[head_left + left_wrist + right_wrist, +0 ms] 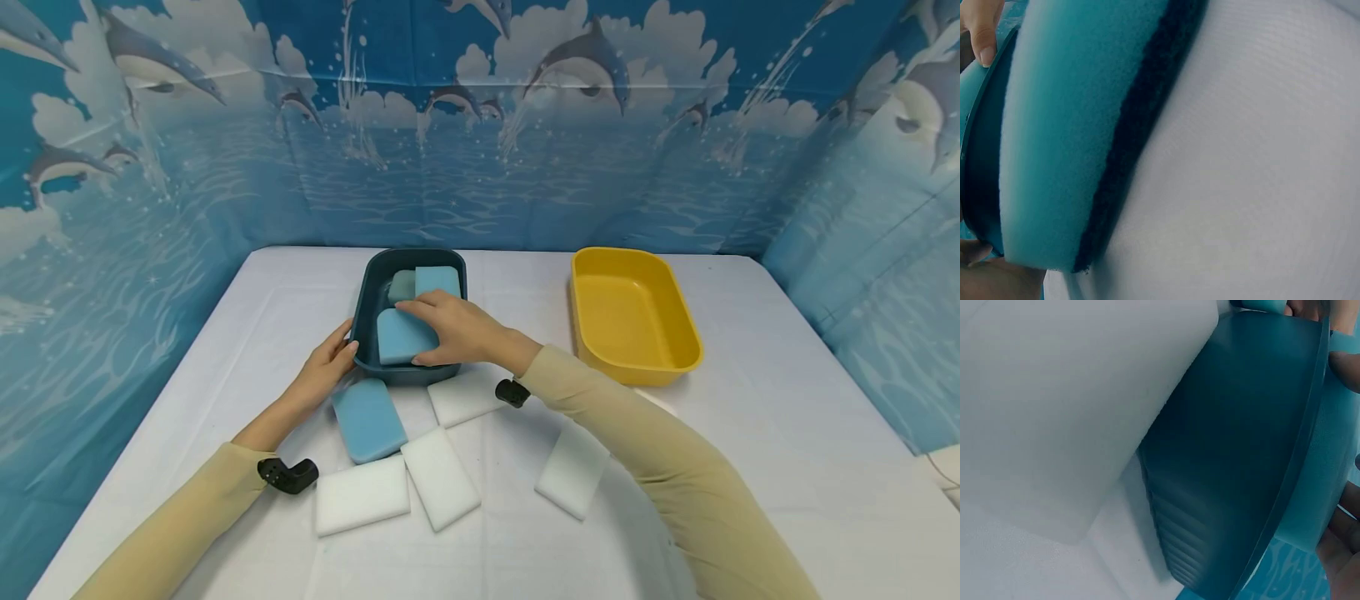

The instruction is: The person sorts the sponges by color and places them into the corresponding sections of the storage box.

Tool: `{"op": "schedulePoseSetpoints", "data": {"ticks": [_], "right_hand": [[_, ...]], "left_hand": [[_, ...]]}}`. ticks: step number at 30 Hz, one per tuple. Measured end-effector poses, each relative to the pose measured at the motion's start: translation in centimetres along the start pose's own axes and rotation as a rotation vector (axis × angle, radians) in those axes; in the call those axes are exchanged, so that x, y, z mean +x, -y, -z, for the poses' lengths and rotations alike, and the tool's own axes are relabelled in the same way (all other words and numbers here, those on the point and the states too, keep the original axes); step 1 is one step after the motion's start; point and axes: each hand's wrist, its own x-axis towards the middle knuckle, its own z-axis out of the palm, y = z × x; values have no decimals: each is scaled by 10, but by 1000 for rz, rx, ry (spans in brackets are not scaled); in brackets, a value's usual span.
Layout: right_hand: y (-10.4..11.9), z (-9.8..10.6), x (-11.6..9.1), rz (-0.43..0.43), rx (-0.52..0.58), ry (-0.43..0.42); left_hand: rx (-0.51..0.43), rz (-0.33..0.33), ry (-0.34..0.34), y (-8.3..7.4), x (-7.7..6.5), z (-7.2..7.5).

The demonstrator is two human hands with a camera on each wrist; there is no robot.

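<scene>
A dark teal basin stands at the back left of the table with blue sponges inside. My right hand reaches in from the right and holds a light blue sponge, fingers at its far edge and thumb at its near edge. Behind that lie another blue sponge and a smaller grey-teal piece. At the basin's left side, my left hand grips the rim, its thumb toward me. One more blue sponge, with a dark scouring layer underneath, lies outside, below the left hand.
Several white sponge blocks, such as one at the front and one under the right forearm, lie on the white-covered table. To the right stands a yellow basin. A dolphin-print curtain hangs behind and at the sides.
</scene>
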Motion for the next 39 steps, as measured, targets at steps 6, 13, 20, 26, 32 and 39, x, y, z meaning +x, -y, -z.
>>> {"op": "schedulePoseSetpoints", "data": {"ticks": [6, 13, 20, 26, 32, 39], "right_hand": [[0, -1, -4, -5, 2, 0], [1, -1, -8, 1, 29, 9], [2, -1, -14, 38, 22, -6], [2, -2, -17, 47, 5, -23], [2, 0, -19, 50, 3, -32], [0, 3, -22, 49, 4, -45]], "left_hand": [[18, 0, -1, -2, 0, -2], [25, 1, -7, -4, 0, -4], [16, -7, -13, -10, -3, -3], [36, 10, -14, -11, -5, -4], [41, 32, -12, -8, -4, -2], [35, 58, 3, -11, -4, -3]]}}
